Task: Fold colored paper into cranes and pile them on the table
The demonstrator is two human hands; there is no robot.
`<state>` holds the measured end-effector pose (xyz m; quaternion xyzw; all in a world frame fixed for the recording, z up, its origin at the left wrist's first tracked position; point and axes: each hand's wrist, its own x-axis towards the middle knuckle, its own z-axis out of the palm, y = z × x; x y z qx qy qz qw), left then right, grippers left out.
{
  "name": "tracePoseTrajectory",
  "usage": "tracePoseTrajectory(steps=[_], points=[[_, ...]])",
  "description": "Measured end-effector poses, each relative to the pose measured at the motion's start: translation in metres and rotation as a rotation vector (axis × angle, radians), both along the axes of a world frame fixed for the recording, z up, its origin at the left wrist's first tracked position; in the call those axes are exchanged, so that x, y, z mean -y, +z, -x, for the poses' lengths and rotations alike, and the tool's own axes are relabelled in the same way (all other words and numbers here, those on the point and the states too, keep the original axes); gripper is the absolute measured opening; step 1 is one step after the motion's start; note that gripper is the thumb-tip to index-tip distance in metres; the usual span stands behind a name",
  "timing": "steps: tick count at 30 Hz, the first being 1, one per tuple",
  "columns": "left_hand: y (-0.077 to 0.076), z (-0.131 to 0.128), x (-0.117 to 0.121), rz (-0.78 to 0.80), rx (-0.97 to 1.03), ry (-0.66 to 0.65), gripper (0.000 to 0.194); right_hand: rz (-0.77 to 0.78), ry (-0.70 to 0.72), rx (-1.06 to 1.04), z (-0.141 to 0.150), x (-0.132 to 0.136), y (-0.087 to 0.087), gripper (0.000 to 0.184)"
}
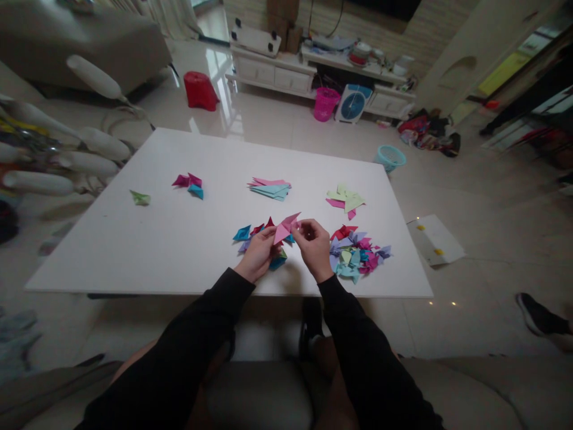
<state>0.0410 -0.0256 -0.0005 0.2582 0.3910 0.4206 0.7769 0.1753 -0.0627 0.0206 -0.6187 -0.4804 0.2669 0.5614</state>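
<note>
A pink folded-paper piece [285,227], like an origami bird, is held up between my two hands over the near middle of the table. My left hand [258,253] grips its left side, fingers closed. At its right end, my right hand [313,243] pinches the paper between thumb and fingers. Beneath and behind the hands lies a small group of folded papers [242,233] in blue, red and purple, partly hidden. Close by on the right is a larger heap of colourful folded papers [358,255].
The white table [111,245] also bears a stack of pink and light-blue folded strips [271,189], pale-green and pink pieces [346,199], magenta and blue pieces [190,183], and a green piece [140,197]. A turquoise basket [391,156] stands beyond its right corner.
</note>
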Motion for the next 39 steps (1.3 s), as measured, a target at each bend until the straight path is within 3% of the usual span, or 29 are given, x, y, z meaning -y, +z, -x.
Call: tracePoseTrajectory(steps=[7, 12, 16, 19, 27, 30, 34, 39], points=[[0.006, 0.004, -0.001, -0.157, -0.213, -0.015, 0.041, -0.004, 0.058, 0.008, -0.015, 0.000, 0.001, 0.013], [0.008, 0.011, -0.007, -0.176, -0.281, -0.019, 0.036, 0.043, -0.114, 0.263, -0.074, 0.002, 0.005, 0.013], [0.009, 0.014, -0.011, -0.158, -0.311, -0.005, 0.028, 0.234, -0.237, 0.535, -0.133, 0.023, 0.005, 0.008], [0.011, 0.013, -0.012, -0.140, -0.311, -0.005, 0.025, 0.442, -0.258, 0.618, -0.158, 0.042, 0.002, 0.004], [0.015, 0.016, -0.010, -0.134, -0.294, -0.011, 0.020, 0.726, -0.279, 0.738, -0.161, 0.048, -0.001, 0.010], [0.016, 0.017, -0.012, -0.113, -0.284, -0.003, 0.020, 0.652, -0.348, 0.738, -0.157, 0.044, 0.003, 0.013], [0.016, 0.017, -0.013, -0.093, -0.278, 0.022, 0.020, 0.367, -0.412, 0.704, -0.145, 0.034, 0.005, 0.012], [0.017, 0.021, -0.017, -0.069, -0.262, 0.041, 0.020, 0.115, -0.168, 0.693, -0.104, 0.019, 0.000, 0.009]])
